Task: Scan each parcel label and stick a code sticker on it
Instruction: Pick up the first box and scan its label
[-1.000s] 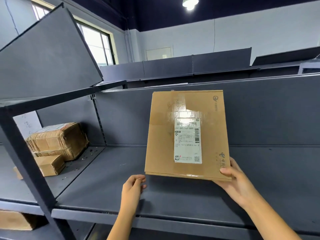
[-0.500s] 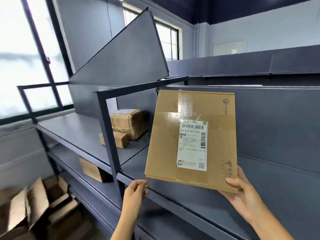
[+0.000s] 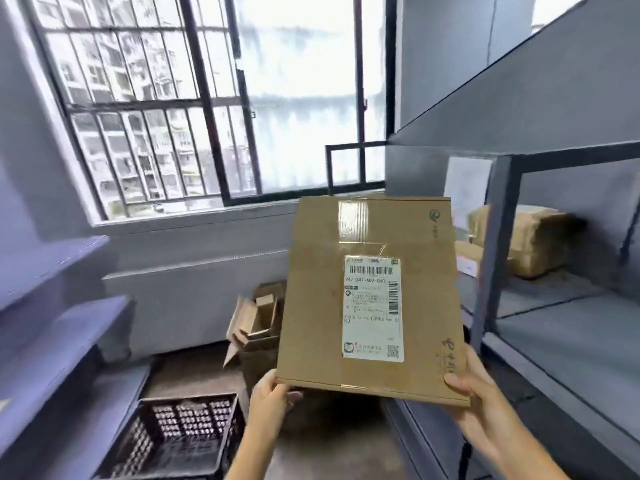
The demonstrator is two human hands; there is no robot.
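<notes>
Head view — left hand (image 3: 272, 396), right hand (image 3: 486, 408) raised, pinching the parcel (image 3: 313, 289) by bottom corners

A flat brown cardboard parcel (image 3: 370, 299), held up, blocks the middle. A grey steel upright (image 3: 490, 258) stands at the front edge of the grey metal shelf (image 3: 571, 334), with bulky taped brown parcels (image 3: 530, 244) near its back edge. The concrete floor (image 3: 194, 372) lies open between a black lattice plastic crate (image 3: 180, 434) and open brown cardboard boxes (image 3: 256, 320).

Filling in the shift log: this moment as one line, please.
parcel upright, label facing camera | right hand holds lower-right corner | left hand at lower-left corner, grip unclear
</notes>
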